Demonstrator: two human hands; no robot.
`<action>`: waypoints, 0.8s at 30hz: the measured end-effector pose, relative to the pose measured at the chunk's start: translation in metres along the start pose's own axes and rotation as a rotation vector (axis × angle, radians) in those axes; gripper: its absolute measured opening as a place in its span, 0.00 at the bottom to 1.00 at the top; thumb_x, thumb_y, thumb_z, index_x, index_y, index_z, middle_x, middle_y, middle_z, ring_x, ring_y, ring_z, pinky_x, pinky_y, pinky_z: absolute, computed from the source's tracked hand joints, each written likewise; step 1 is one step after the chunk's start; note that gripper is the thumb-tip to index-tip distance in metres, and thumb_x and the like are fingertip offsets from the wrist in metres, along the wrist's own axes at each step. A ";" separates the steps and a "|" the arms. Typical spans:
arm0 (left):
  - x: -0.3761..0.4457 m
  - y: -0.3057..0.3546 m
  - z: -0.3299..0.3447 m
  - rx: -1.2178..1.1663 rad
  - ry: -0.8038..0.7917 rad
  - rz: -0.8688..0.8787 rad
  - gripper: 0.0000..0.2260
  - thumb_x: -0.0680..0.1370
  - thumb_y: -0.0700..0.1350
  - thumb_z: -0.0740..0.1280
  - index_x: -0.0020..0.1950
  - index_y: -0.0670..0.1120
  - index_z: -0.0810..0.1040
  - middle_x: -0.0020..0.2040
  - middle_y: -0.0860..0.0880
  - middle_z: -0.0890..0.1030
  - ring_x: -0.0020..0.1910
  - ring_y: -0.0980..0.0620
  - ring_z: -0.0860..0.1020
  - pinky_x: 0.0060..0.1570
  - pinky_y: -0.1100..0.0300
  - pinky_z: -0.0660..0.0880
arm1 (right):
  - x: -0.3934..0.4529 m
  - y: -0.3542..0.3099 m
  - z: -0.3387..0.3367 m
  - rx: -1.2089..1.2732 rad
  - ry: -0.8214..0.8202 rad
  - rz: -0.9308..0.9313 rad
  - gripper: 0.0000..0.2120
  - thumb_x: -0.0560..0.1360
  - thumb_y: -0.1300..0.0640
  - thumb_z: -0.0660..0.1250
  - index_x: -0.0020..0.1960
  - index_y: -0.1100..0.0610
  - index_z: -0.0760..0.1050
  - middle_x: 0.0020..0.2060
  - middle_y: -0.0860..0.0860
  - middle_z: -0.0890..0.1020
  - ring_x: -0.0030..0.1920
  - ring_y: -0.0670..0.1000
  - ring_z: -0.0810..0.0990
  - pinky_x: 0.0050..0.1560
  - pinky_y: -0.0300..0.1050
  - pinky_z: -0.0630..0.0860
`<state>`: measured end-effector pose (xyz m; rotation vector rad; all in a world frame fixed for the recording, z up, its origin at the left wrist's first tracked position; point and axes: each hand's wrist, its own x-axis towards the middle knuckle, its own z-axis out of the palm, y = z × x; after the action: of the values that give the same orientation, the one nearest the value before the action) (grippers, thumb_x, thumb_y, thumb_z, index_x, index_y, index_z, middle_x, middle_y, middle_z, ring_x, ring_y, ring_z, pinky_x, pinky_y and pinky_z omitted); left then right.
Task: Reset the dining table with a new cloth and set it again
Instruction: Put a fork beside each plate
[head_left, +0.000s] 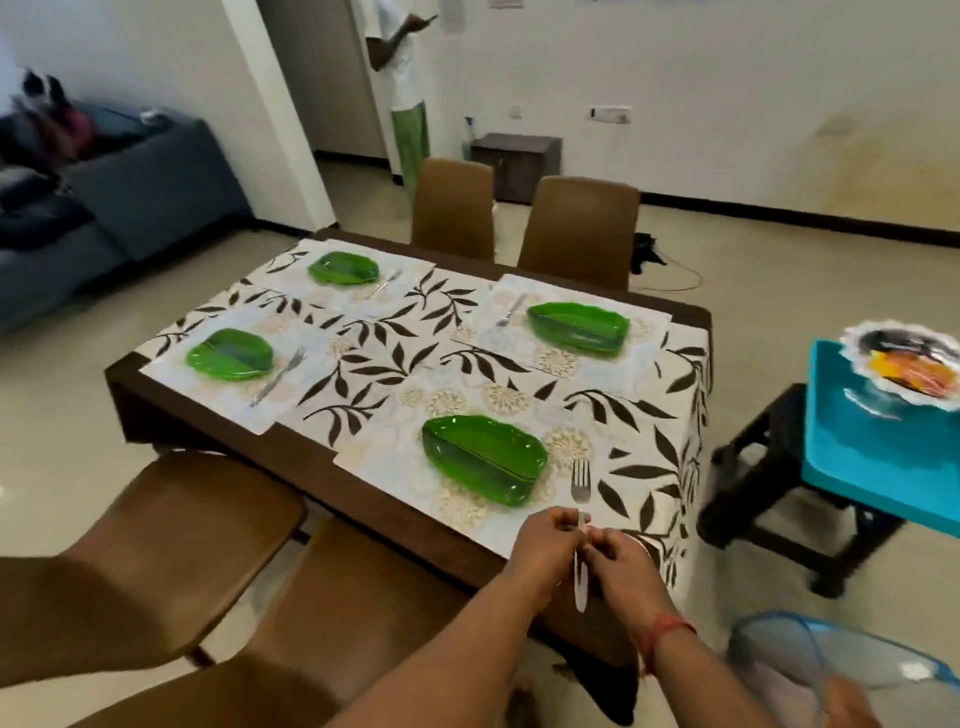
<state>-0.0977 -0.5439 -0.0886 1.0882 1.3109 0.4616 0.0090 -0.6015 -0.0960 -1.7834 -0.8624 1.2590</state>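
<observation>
Fingers first: both sets are curled in around the fork (580, 519), the left hand (540, 545) pinching the handle from its side and the right hand (621, 564) closing on it from the other, with the handle's end poking out below the knuckles and the tines pointing away across the table. That fork sits at the near edge of the table, just right of the nearest green leaf plate (485, 457), over the placemat (384, 467) laid on the new leaf-print cloth (395, 358). This looks like the last setting; the other three plates already have forks beside them. To finish it well, I'd say lower the fork flat onto the mat, parallel to the plate's right side and close beside it without touching, tines away from the chair (156, 545), matching the neighbours, then let go with both hands together so it does not skid toward the table edge. Pose now: both forearms reach in from the lower frame and converge over the near right corner, wrists close together, a red thread on the right wrist. Off to the right, a blue tray (852, 441) waits on a dark stool.
</observation>
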 end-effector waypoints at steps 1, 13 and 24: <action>0.013 0.002 -0.008 -0.004 0.014 -0.018 0.08 0.77 0.39 0.68 0.49 0.52 0.82 0.52 0.46 0.85 0.52 0.48 0.83 0.51 0.50 0.81 | 0.012 -0.006 0.007 -0.008 -0.032 0.004 0.06 0.79 0.60 0.65 0.49 0.54 0.81 0.41 0.51 0.86 0.44 0.51 0.85 0.50 0.52 0.81; 0.138 0.042 -0.119 0.017 0.245 -0.086 0.10 0.80 0.36 0.65 0.60 0.44 0.79 0.46 0.47 0.83 0.43 0.51 0.82 0.38 0.59 0.79 | 0.143 -0.048 0.066 -0.105 -0.286 0.075 0.10 0.80 0.60 0.64 0.60 0.52 0.75 0.50 0.54 0.82 0.44 0.52 0.85 0.42 0.47 0.82; 0.213 0.019 -0.256 0.607 0.533 -0.153 0.14 0.78 0.36 0.61 0.61 0.41 0.81 0.57 0.37 0.79 0.57 0.38 0.78 0.56 0.51 0.74 | 0.179 -0.028 0.021 -0.043 -0.154 0.207 0.06 0.79 0.63 0.64 0.54 0.57 0.77 0.45 0.58 0.83 0.45 0.59 0.84 0.43 0.48 0.79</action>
<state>-0.2727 -0.2688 -0.1580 1.3983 2.0761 0.2433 0.0371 -0.4307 -0.1531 -1.8656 -0.8100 1.5384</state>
